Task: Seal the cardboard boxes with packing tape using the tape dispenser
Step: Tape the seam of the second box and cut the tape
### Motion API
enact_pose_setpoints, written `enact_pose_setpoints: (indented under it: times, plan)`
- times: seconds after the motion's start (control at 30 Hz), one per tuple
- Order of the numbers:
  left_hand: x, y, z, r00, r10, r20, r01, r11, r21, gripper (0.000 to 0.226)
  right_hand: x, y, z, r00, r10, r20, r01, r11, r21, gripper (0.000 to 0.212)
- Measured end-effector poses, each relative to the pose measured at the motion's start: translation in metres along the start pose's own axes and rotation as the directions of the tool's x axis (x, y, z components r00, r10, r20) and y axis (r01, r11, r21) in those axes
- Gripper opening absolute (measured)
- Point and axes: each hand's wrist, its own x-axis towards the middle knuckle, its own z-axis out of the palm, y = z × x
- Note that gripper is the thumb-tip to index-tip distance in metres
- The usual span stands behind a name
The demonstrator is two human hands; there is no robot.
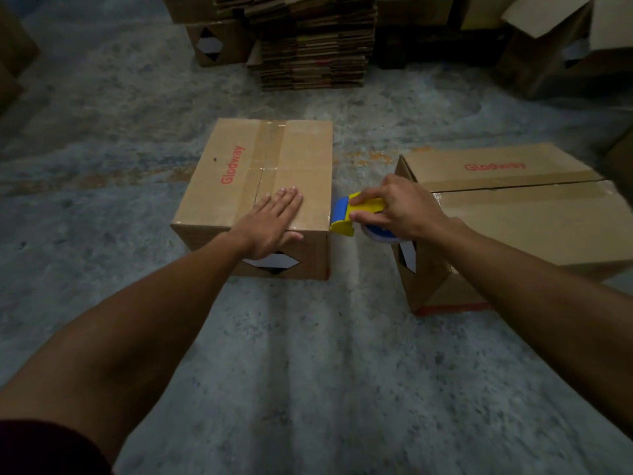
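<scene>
A closed cardboard box (239, 166) with red lettering stands on the floor at centre, a strip of clear tape running along its top seam. My left hand (270, 219) lies flat on the near part of its top, fingers straight. My right hand (394, 205) grips a yellow and blue tape dispenser (349, 216), whose front end touches the box's right top edge. A second, larger cardboard box (534, 214) sits to the right, its top flaps closed with tape along the seam.
A tall stack of flattened cartons (315, 42) stands at the back centre, with more boxes (548, 46) at the back right and another box (219, 42) at the back left. Bare grey concrete floor (325, 354) lies between me and the two boxes.
</scene>
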Motion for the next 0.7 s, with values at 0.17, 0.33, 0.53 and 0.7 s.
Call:
enact_pose_setpoints:
  times: [0.17,0.33,0.53,0.7]
  plan:
    - [0.001,0.0,0.0,1.0,-0.012,0.008,0.012,1.0,0.0,0.085,-0.001,0.0,0.004,1.0,-0.024,-0.005,0.023,0.998,-0.055,0.051]
    - [0.004,0.002,0.002,1.0,-0.018,0.026,0.018,1.0,0.025,0.08,-0.003,0.001,0.017,1.0,0.018,-0.013,-0.019,0.999,-0.037,0.05]
    - [0.009,0.004,-0.01,0.988,-0.063,0.14,0.074,0.994,-0.078,0.091,0.005,-0.009,0.016,0.993,0.1,0.06,-0.104,0.992,0.066,0.047]
    - [0.022,0.034,-0.024,0.949,-0.24,0.205,0.287,0.925,-0.25,0.071,-0.002,-0.023,0.008,0.979,0.178,0.096,-0.183,0.982,0.039,0.047]
